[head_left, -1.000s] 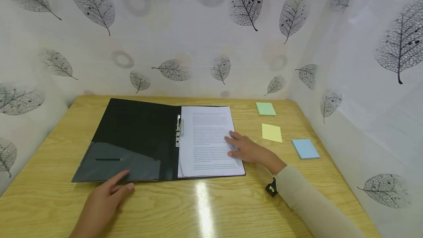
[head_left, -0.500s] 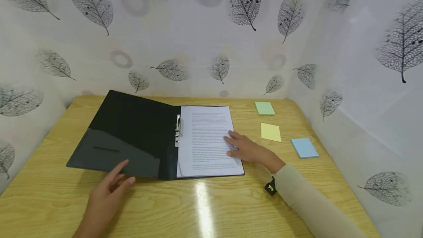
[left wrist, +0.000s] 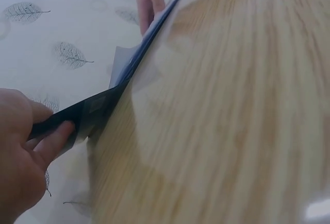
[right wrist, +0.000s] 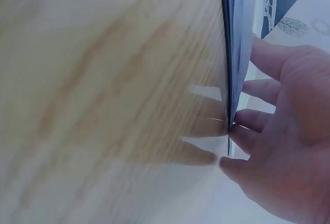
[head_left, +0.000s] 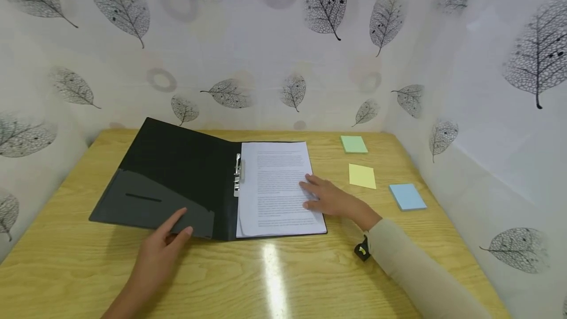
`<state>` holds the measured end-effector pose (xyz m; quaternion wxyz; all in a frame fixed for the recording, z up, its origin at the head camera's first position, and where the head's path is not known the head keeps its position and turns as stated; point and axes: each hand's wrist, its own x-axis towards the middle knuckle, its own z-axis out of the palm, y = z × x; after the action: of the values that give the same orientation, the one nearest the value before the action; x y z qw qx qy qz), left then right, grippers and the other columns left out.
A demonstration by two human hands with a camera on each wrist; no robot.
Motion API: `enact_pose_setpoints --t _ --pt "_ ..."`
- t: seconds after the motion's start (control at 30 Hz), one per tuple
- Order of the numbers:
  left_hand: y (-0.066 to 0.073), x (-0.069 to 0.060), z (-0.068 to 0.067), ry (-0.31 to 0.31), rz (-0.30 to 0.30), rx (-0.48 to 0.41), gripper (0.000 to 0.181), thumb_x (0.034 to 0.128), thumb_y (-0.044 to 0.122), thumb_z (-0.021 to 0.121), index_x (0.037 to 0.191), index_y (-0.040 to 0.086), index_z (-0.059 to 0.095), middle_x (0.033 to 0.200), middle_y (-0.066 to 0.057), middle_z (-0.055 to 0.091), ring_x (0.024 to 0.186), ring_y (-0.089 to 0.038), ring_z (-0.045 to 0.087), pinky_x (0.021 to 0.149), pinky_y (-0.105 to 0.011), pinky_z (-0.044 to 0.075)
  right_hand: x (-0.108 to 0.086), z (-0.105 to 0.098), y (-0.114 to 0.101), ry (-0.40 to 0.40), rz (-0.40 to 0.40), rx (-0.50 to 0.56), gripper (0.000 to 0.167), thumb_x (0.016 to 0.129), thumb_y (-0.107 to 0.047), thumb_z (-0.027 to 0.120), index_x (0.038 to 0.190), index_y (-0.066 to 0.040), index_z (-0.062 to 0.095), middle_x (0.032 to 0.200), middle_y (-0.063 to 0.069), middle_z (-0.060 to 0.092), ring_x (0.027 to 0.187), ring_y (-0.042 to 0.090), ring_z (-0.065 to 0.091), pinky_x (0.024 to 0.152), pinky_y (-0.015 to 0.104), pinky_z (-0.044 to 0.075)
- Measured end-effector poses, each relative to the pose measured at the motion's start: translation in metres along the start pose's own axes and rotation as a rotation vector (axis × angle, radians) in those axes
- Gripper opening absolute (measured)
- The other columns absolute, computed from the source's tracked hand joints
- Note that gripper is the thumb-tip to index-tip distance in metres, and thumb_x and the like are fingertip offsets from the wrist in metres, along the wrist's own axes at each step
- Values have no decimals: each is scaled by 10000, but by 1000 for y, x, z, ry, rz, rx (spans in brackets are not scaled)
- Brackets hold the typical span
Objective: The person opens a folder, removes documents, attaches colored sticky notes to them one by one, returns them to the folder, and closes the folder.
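Observation:
A black folder (head_left: 177,161) lies spread open on the table, its left cover tilted up off the wood. My left hand (head_left: 157,255) grips that cover's near edge, thumb on the inner side and fingers beneath, as the left wrist view shows of the cover (left wrist: 77,112). Printed sheets (head_left: 279,186) lie on the folder's right side, beside a metal clip (head_left: 237,174) at the spine. My right hand (head_left: 334,198) rests with spread fingers on the right edge of the sheets. In the right wrist view, its fingers (right wrist: 258,90) touch the edge of the paper stack (right wrist: 240,44).
Right of the folder lie a green sticky-note pad (head_left: 353,144), a yellow sticky note (head_left: 362,175) and a blue sticky-note pad (head_left: 407,197). The wooden table (head_left: 230,284) meets leaf-patterned cloth (head_left: 257,53) at its back and sides.
The folder's left cover has risen off the table at its outer edge. My left hand has shifted right and up along the near edge. The right hand stays on the sheets.

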<state>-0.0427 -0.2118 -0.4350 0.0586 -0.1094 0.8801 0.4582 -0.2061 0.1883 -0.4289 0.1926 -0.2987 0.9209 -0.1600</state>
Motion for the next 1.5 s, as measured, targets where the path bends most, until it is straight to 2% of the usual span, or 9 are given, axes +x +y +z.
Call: enact_pose_setpoints --t 0.2,0.37,0.47,0.6,0.87,1.13,1.27,1.4,1.5 --pt "3 -1 1 10 0 -19 659 1006 492 568 1580 258 344 981 -54 697 743 -103 528 642 -247 427 8 0 -3 96 -28 -94 656 962 -345 658 1514 -62 445 1590 249 329 1478 447 281 1210 587 214" --pt "4 -1 2 14 11 -31 644 1018 449 570 1585 256 334 772 -29 572 671 -108 458 602 -255 393 17 7 -21 103 -93 -83 677 982 -419 632 1538 -99 416 1634 213 247 1514 403 214 1217 547 237" --pt "5 -2 2 25 23 -39 637 1020 441 570 1583 249 341 808 -27 630 679 -96 499 605 -251 410 20 13 -36 42 -113 -86 725 987 -485 608 1571 -132 364 1673 188 151 1548 371 133 1241 515 189" --pt "7 -4 2 36 49 -38 619 1029 412 569 1577 220 356 1000 -39 761 805 -61 662 703 -203 483 21 20 -47 -25 -88 -119 759 982 -535 587 1597 -187 312 1693 136 102 1566 316 85 1256 468 156" --pt "2 -4 -5 13 28 -72 616 1035 420 553 1582 239 337 1053 -50 768 900 -31 697 757 -199 513 18 22 -50 -44 -75 -160 762 986 -568 553 1603 -204 295 1693 115 112 1567 293 93 1257 461 158" --pt "-18 -6 -39 72 1 -83 640 1036 417 552 1588 181 329 974 -61 770 695 -107 652 490 -325 406 9 19 -51 -54 -82 -147 756 989 -558 556 1601 -196 300 1692 123 110 1565 309 92 1254 481 157" --pt "-28 -4 -56 101 2 -7 622 1050 424 517 1585 167 330 894 -20 737 604 -109 562 464 -326 395 4 17 -50 -45 -78 -135 750 989 -528 576 1596 -172 313 1686 143 122 1563 325 100 1253 494 157" --pt "-40 3 -72 158 67 71 572 1066 358 502 1562 111 359 808 -2 665 586 -85 490 468 -303 394 1 17 -48 -46 -72 -130 744 990 -528 575 1595 -183 315 1689 133 123 1564 319 101 1252 491 162" --pt "-50 7 -86 201 104 123 546 1067 315 506 1546 83 381 821 1 680 644 -10 532 499 -285 393 0 17 -47 -53 -83 -117 746 986 -526 582 1594 -183 319 1688 135 124 1564 325 97 1251 499 162"
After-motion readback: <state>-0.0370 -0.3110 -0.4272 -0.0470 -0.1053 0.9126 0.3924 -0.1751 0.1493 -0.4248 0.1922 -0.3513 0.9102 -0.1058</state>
